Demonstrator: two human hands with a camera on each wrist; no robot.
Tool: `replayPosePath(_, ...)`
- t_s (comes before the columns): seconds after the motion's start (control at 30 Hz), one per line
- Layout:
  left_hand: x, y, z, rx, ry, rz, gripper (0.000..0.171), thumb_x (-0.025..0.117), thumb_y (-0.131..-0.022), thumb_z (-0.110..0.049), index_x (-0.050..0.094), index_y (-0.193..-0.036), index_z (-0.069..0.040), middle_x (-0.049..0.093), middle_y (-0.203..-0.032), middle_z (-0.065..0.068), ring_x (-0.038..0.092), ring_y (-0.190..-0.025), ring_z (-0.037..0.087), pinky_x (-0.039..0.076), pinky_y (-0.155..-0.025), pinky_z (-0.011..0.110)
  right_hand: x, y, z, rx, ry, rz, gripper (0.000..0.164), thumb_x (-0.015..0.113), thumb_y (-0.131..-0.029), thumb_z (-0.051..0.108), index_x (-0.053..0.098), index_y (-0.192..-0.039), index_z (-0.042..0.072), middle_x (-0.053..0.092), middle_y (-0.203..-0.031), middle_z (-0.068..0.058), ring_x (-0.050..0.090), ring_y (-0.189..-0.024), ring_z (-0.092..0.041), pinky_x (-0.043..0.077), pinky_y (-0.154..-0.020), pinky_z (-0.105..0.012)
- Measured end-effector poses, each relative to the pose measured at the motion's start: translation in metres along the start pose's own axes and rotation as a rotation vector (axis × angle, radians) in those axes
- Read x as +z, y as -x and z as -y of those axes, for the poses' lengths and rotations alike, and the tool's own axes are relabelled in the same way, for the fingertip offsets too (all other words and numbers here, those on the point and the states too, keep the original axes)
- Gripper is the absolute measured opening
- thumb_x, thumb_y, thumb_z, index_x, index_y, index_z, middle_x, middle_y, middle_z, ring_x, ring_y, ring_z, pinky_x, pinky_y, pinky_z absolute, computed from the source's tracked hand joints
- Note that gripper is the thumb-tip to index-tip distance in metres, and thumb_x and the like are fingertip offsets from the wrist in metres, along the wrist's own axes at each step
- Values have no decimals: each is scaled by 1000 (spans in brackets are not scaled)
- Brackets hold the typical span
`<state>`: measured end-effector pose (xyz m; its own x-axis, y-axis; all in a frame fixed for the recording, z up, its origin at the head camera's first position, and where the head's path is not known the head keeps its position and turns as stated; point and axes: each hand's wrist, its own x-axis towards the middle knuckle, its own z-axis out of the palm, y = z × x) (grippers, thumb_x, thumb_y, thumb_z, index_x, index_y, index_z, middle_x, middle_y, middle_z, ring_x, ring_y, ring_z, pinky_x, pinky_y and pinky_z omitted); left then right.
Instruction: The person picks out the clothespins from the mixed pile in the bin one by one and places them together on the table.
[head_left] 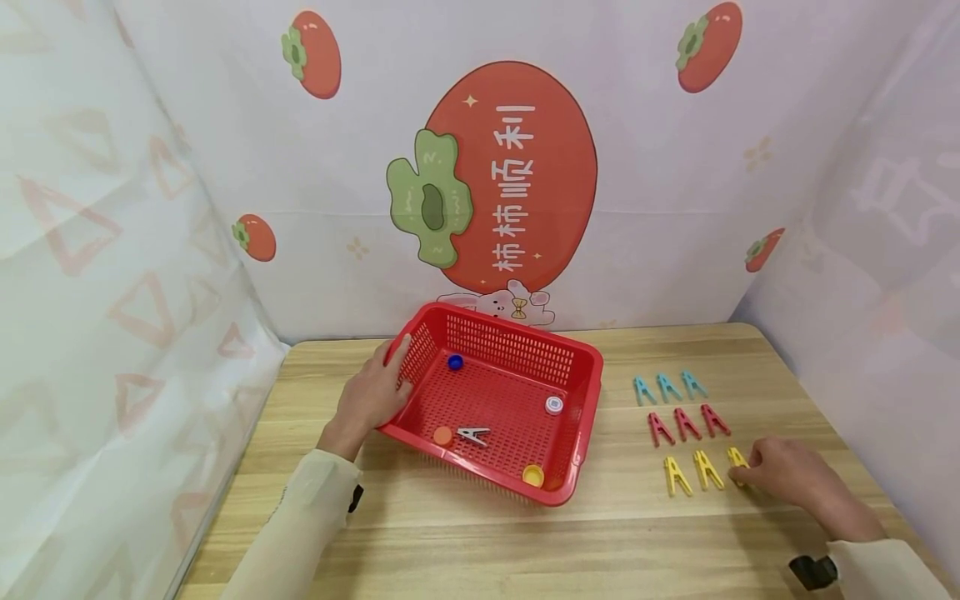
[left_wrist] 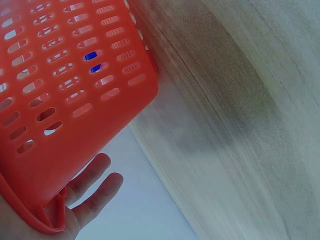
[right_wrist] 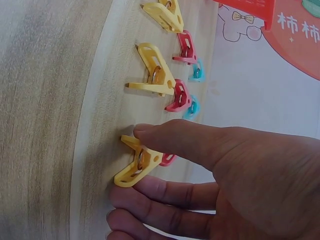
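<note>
At the left rim of a red plastic basket, my left hand grips the edge. Two of its fingers reach past the basket's outer wall in the left wrist view. My right hand has its thumb and fingers at either side of the rightmost yellow clothespin, thumb tip at one handle and fingertips by the other. That clothespin is low at the tabletop. Beside it are two more yellow clothespins, in a row. Behind lie a row of red clothespins and a row of blue ones.
Inside the basket are a blue cap, a white cap, an orange cap, a yellow cap and a grey clothespin. The wooden table meets printed cloth walls at the back and sides.
</note>
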<state>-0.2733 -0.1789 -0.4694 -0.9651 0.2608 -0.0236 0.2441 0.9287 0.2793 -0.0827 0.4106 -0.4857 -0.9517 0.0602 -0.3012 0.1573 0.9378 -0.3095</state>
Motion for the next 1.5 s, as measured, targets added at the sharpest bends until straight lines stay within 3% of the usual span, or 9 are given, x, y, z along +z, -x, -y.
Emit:
replayPosePath(0.5, 2, -1, 3, -8, 2, 15, 85, 62, -105, -27, 16, -177, -24, 29, -176, 22, 57, -137, 44, 59, -102, 64, 0, 1, 2, 23, 1, 3, 36, 76, -97, 35, 63, -81, 6, 59, -77, -1, 51, -72, -20, 41, -64, -35)
replayPosePath(0.67, 0, -1, 1, -2, 3, 7, 85, 62, -106, -26, 16, -177, -24, 28, -176, 22, 57, -135, 44, 60, -101, 64, -8, 2, 1, 24, 4, 4, 43, 70, -104, 41, 67, -90, 0, 66, -82, -3, 55, -72, -20, 46, -63, -36)
replayPosePath(0.87, -1, 1, 1, -8, 3, 2, 85, 63, -106, -26, 17, -177, -24, 29, -176, 22, 57, -134, 43, 60, -101, 63, -26, -2, 4, 4, -3, -54, 53, 60, -111, 42, 68, -101, -10, 69, -83, -6, 56, -68, -20, 47, -61, -37)
replayPosePath(1.13, 1, 1, 2, -10, 16, 3, 85, 63, -106, -26, 16, -177, -24, 28, -176, 22, 57, -134, 43, 60, -102, 63, -49, -8, 28, -52, 61, -146, 52, 60, -111, 42, 71, -103, -9, 73, -84, -10, 58, -67, -19, 47, -58, -38)
replayPosePath(1.5, 4, -2, 2, 0, 16, -1, 85, 62, -106, -27, 16, -177, -24, 28, -177, 21, 57, -136, 42, 59, -103, 63, -65, -18, 77, -85, 83, -175, 47, 66, -107, 38, 71, -106, -9, 70, -77, -5, 61, -68, -20, 52, -61, -40)
